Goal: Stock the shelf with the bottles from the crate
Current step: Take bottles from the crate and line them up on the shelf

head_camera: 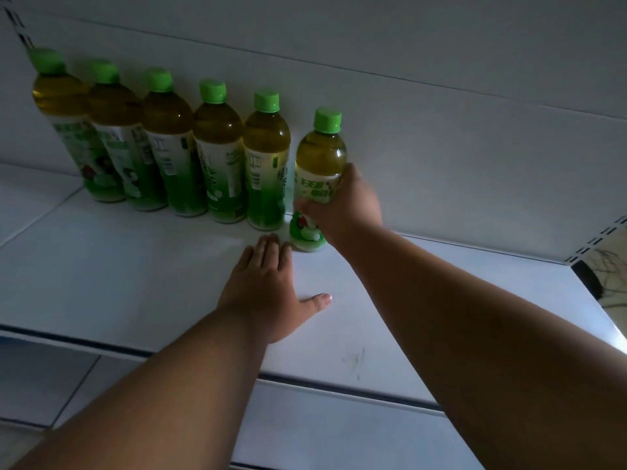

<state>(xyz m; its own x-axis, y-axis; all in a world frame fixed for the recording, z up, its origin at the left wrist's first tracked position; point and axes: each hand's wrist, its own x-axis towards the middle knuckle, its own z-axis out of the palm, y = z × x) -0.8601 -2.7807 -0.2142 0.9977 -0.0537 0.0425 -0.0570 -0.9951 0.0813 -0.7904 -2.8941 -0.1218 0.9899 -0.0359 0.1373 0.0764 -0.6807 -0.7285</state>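
On the shelf point(135, 266), right hand point(346, 205) fingers clamp the sixth bottle point(319, 164); left hand point(268, 286) lies flat, fingers together.

Dim, bluish cast — light from right, soft glare on shelf point(424, 276); wide-angle bending at edges.

A shop: a white metal display shelf point(135, 273) with slotted uprights point(597, 240) holds a row of identical green-capped tea bottles point(217, 157).
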